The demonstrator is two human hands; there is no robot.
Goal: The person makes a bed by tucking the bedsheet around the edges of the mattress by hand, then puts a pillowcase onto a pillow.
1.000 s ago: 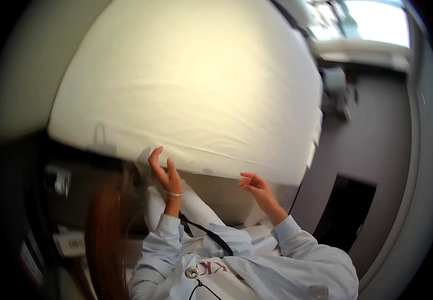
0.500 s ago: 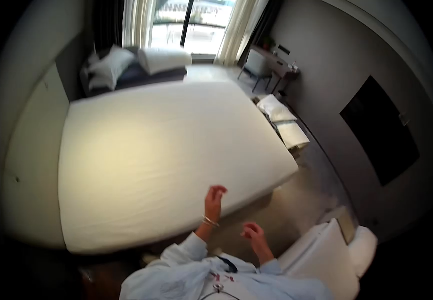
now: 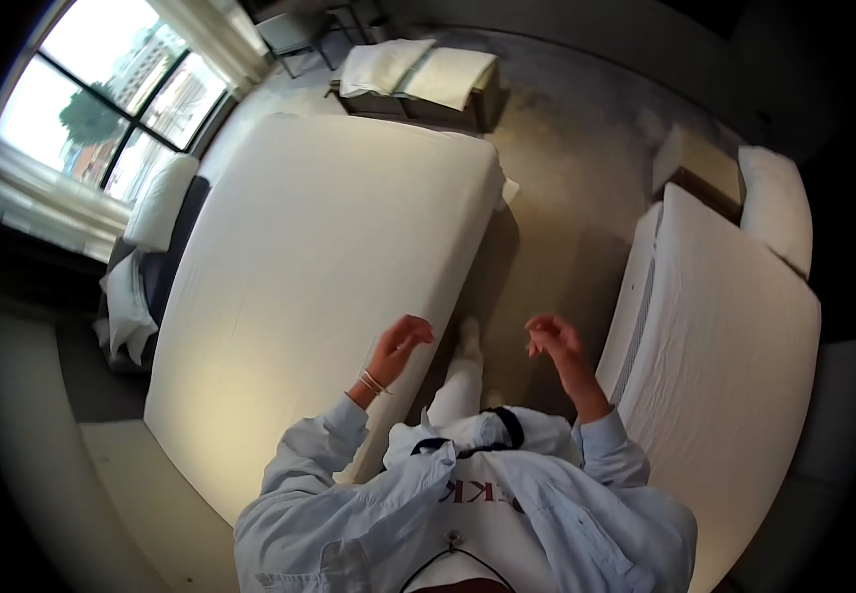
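Observation:
My left hand (image 3: 402, 346), with bracelets at the wrist, hovers over the near right edge of a large bed (image 3: 319, 227) covered by a smooth white sheet. Its fingers are loosely bent and hold nothing. Out over the floor between two beds is my right hand (image 3: 556, 338), fingers loosely curled and apart, also without anything in it. To its right stands a second bed (image 3: 724, 366) under a white sheet, whose grey patterned side shows along the near edge. Neither hand appears to touch a bed.
White pillows (image 3: 131, 311) and a rolled white bundle (image 3: 163, 203) lie on dark seating by the window. Folded white bedding (image 3: 452, 74) rests on a low bench (image 3: 477, 109) at the bed's foot. A box (image 3: 696, 170) and a white pillow (image 3: 778, 208) are beyond the second bed.
My view has turned right and down, bringing the second bed more fully into sight. My hands have moved farther apart, and both remain without anything in them.

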